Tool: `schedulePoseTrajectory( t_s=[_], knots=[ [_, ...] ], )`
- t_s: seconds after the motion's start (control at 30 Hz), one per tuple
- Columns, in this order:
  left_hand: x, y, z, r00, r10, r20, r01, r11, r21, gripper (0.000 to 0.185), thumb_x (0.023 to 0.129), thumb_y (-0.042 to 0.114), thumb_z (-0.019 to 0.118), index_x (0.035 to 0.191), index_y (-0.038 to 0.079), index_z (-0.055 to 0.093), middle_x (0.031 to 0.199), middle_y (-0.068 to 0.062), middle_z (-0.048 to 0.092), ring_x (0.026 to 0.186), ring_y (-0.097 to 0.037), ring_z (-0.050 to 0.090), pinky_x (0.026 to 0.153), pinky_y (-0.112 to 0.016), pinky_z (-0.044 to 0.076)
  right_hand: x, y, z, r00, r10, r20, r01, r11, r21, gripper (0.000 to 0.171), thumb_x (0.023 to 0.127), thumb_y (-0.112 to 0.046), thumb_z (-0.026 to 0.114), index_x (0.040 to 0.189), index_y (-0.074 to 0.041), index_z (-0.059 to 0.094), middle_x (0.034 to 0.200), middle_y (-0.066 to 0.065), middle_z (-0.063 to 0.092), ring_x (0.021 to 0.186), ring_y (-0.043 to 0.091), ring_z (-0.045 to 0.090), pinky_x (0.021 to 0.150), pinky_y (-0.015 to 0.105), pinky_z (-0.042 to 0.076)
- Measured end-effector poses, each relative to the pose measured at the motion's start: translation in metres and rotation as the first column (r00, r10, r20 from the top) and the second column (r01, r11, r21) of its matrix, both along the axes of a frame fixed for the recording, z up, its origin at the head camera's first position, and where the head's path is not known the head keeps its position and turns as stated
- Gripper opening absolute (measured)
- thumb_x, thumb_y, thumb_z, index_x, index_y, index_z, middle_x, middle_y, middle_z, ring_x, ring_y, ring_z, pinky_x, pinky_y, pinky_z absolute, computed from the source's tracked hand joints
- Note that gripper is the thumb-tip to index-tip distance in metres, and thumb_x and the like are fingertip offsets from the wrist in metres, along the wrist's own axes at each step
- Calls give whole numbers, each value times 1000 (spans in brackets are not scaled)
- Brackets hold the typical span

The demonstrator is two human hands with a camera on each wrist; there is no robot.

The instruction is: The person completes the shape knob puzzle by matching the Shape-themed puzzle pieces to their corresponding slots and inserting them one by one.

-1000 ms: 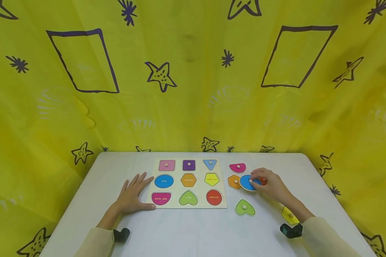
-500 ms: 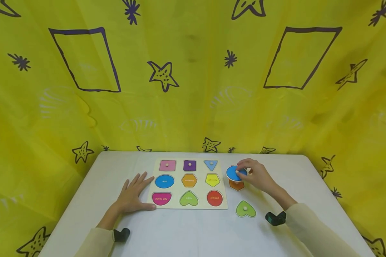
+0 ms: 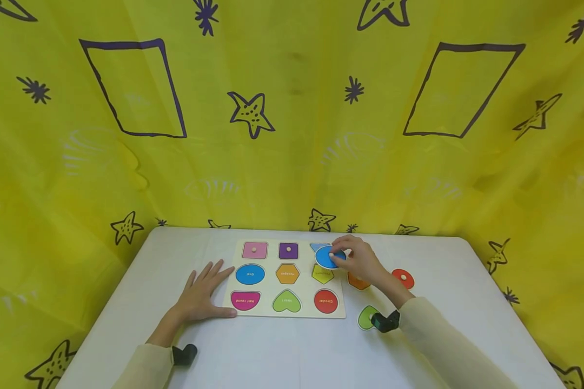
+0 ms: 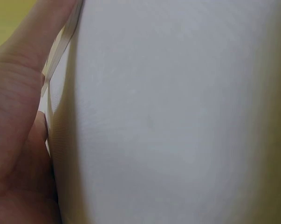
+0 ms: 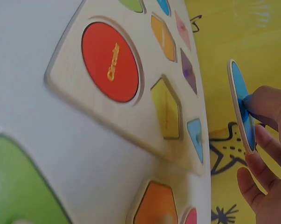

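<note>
Right hand point(image 3: 362, 262) pinches blue oval piece point(image 3: 324, 259) by its knob, raised over far right part of puzzle board point(image 3: 305, 287). Left hand point(image 3: 199, 296): fingers spread, at board's left edge. Green heart point(image 3: 364, 317), orange hexagon point(image 3: 357, 281), red circle point(image 3: 402, 281) on tabletop point(image 3: 282, 351).

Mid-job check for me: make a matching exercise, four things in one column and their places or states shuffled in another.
Things
1. Blue oval wooden piece
2. Red round wooden piece
3. Purple square wooden piece
4. Left hand

Places or states
A. Set into the far row of the pale wooden board
B. Fingers spread at the board's left edge
C. Pinched by the right hand
D. Lying on the white table, right of the board

Pairs: 1-C, 2-D, 3-A, 4-B
</note>
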State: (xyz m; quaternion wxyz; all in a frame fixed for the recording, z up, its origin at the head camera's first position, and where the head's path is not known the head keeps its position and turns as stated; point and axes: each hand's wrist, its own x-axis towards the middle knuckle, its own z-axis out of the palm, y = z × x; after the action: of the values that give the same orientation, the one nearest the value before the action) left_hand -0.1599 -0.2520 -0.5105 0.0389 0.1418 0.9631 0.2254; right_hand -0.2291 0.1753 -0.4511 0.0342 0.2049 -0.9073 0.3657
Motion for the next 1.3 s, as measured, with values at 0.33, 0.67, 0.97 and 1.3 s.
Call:
schedulePoseTrajectory(
  t_s=[0.33,0.67,0.97,1.3],
  knots=[
    [0,0,2,1000,-3,-3,3,1000,-10,111,66,68,83,157,19,44,166,-19,28,153,-48,15,116,-76,2,-7,-39,-4,997,36,63,-34,999,-33,10,92,-12,78,101,-10,80,122,11,67,119,34,57,86,41,58],
    [0,-2,-1,1000,-3,-15,3,1000,-18,111,66,70,82,157,20,44,166,-19,29,153,-48,16,116,-77,3,-10,-74,-14,996,70,61,-66,995,-69,6,90,-13,80,96,-12,80,116,8,69,115,31,61,93,47,57],
    [0,0,-1,1000,0,-1,0,1000,-9,111,66,68,83,157,19,44,166,-19,29,154,-47,15,116,-76,2,-13,-105,-21,990,104,91,-98,993,-69,5,93,-15,78,97,-13,80,115,6,69,109,26,59,92,42,54],
    [-1,-1,-3,1000,-6,-13,6,1000,-4,112,65,70,82,157,19,44,166,-19,28,153,-49,14,116,-77,2,-19,-144,-28,985,119,124,-112,992,-63,7,93,-17,78,98,-13,79,108,3,66,101,19,56,86,28,54]
  ],
)
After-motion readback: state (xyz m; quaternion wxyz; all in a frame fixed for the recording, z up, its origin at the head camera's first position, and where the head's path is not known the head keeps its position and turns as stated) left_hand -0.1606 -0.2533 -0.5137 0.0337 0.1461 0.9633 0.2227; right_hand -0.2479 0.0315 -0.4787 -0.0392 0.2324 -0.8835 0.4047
